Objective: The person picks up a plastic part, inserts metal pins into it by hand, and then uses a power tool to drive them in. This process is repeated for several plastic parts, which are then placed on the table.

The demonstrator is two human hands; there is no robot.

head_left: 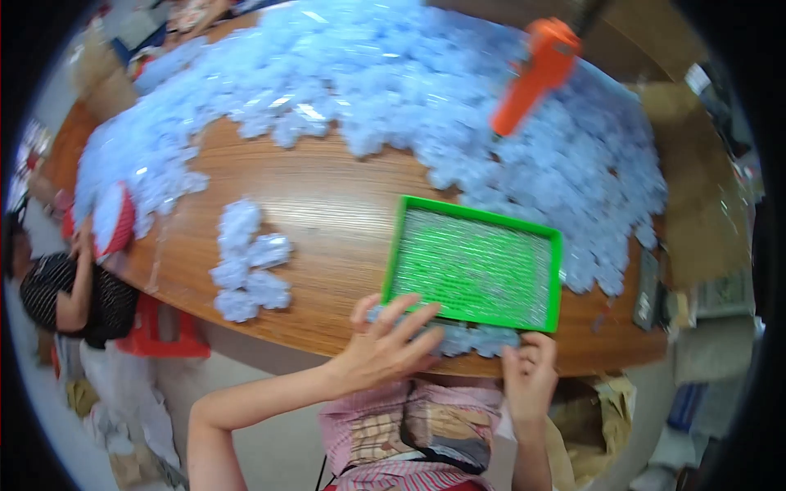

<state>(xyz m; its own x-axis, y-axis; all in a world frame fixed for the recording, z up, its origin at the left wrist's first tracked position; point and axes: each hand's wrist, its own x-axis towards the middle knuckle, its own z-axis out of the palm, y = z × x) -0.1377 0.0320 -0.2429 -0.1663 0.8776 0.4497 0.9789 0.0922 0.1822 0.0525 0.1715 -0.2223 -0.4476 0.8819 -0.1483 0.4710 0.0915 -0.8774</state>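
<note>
A shallow green tray (560,278) lies near the table's front edge, with many thin, clear, shiny strips inside. My left hand (393,337) is spread over the tray's near left corner, fingers apart, resting on or just above pale blue pieces. Along the tray's near side runs a short row of pale blue, frilly, flower-like pieces (479,341), partly covered by the left fingers. At the row's right end is my right hand (532,368), its fingers curled and thumb close to the last piece. Whatever those fingers hold, if anything, is hidden.
A big heap of pale blue frilly pieces (352,69) covers the table's far side. A small group (246,262) lies left on the wooden table (327,196). An orange handle-shaped tool (536,74) hangs above the heap. Another person (70,290) sits at left beside a red basket (123,221).
</note>
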